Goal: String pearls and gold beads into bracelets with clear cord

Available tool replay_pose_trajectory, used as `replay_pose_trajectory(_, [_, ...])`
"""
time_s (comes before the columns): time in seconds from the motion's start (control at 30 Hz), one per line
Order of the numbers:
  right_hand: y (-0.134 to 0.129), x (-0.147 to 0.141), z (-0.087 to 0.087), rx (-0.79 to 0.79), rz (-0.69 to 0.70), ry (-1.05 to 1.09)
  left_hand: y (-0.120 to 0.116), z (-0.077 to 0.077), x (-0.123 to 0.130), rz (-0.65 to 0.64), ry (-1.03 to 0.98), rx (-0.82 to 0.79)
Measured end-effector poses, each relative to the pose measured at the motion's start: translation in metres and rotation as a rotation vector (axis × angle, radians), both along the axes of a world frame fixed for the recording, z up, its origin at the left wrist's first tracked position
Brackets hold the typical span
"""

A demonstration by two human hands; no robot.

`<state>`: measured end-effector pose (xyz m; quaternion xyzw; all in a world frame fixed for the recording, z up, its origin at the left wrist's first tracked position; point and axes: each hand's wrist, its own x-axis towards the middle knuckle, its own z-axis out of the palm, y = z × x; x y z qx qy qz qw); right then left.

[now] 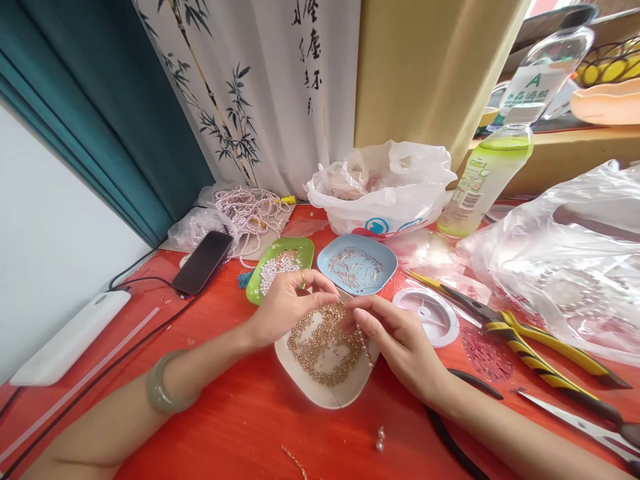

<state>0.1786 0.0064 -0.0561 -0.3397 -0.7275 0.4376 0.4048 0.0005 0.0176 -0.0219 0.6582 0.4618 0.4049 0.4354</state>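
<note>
My left hand (293,300) is pinched, with thumb and forefinger meeting above a cream dish (333,398) of small gold beads (320,353). What those fingertips hold is too small to make out. Close beside it, my right hand (403,337) has its fingers curled round a short beaded strand (365,345), which hangs down at the dish's right side. Behind my left hand lies a green dish (304,248) with white pearl beads (280,265). A blue dish (387,259) holding thin metal pins (353,267) stands just beyond both hands.
On the right lie a thread spool (450,327), yellow-and-black pliers (525,347), scissors (570,417) and a plastic bag (560,227). A bottle (485,180) stands behind. At left are a phone (205,262), a power strip (73,337) and cables. Loose pearls (381,440) lie in front.
</note>
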Motion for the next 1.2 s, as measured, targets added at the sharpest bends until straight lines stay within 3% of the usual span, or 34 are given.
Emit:
replay_pose_trajectory(0.2, [0.0,-0.002,0.0,-0.065,-0.003,0.009,-0.002,-0.001,0.001,-0.029,0.078,0.06])
replay_pose_trajectory(0.43, [0.001,0.0,0.0,-0.092,-0.028,-0.001,0.006,0.006,-0.004,-0.031,0.063,-0.002])
replay_pose_trajectory(0.6, [0.001,0.0,0.001,-0.09,-0.038,0.001,0.031,0.016,-0.039,0.134,0.42,0.169])
replay_pose_trajectory(0.67, [0.001,0.0,0.0,-0.093,-0.042,0.007,0.04,0.016,-0.056,0.12,0.534,0.132])
replay_pose_trajectory(0.77, [0.001,-0.001,0.0,-0.097,-0.039,0.027,0.049,0.011,-0.072,0.041,0.653,0.125])
replay_pose_trajectory(0.9, [0.001,-0.002,-0.001,-0.099,-0.034,0.047,0.051,-0.001,-0.074,-0.043,0.741,0.171])
replay_pose_trajectory(1.07, [0.001,-0.002,0.0,-0.098,-0.027,0.034,0.051,-0.012,-0.071,-0.015,0.792,0.25])
replay_pose_trajectory(1.2, [0.001,-0.002,0.001,-0.112,-0.027,0.024,0.051,-0.01,-0.067,0.05,0.725,0.234])
